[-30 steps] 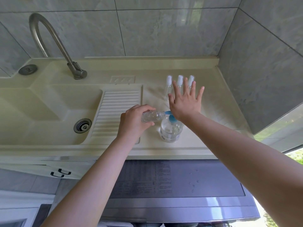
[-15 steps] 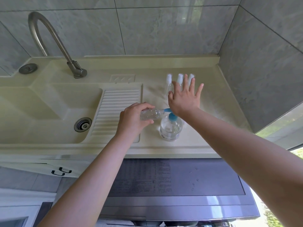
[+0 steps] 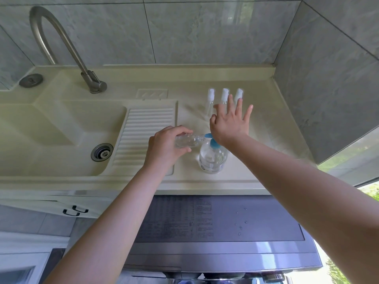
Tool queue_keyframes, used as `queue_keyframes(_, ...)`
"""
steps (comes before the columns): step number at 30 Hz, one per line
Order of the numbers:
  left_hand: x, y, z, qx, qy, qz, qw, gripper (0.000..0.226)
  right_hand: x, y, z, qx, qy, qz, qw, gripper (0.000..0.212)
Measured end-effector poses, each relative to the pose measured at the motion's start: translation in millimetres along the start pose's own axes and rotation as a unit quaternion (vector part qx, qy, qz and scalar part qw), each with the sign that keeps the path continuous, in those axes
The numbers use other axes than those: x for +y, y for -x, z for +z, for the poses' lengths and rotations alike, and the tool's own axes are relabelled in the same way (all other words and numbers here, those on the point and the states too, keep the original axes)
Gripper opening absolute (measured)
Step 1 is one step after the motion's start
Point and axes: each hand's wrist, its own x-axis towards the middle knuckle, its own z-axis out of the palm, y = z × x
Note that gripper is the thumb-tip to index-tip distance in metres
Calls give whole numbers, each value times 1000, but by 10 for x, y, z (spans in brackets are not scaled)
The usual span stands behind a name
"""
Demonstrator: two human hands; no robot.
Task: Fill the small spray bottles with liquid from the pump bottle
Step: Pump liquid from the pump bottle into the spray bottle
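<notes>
My left hand (image 3: 166, 146) grips one small spray bottle (image 3: 187, 141) tilted sideways, its mouth at the blue nozzle, so the liquid can go inside. My right hand (image 3: 229, 125), fingers straight, presses the pump bottle (image 3: 213, 158) standing on the counter (image 3: 256, 140).

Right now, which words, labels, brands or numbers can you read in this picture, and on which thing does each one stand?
No text can be read with certainty.
Pump bottle: a label low on its front, too blurred to read.
Dark appliance top: a printed panel of rows of small text, too small to read.
Three small spray bottles: no print visible.
</notes>
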Motion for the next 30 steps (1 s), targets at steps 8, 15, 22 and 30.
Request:
queue_keyframes(8, 18, 4, -16, 0, 10, -5, 1000, 50, 17, 10, -32, -1, -13, 17, 1000, 50)
queue_keyframes(15, 20, 5, 1, -8, 26, -8, 1000, 50, -4, 17, 10, 8, 14, 10, 1000, 49)
queue_keyframes(22, 54, 1, 0, -7, 30, -10, 999, 50, 3, 6, -30, -8, 16, 7, 1000, 50)
queue_keyframes(30, 72, -5, -21, -12, 31, -11, 999, 49, 24, -19, -57, -38, -22, 21, 999, 52)
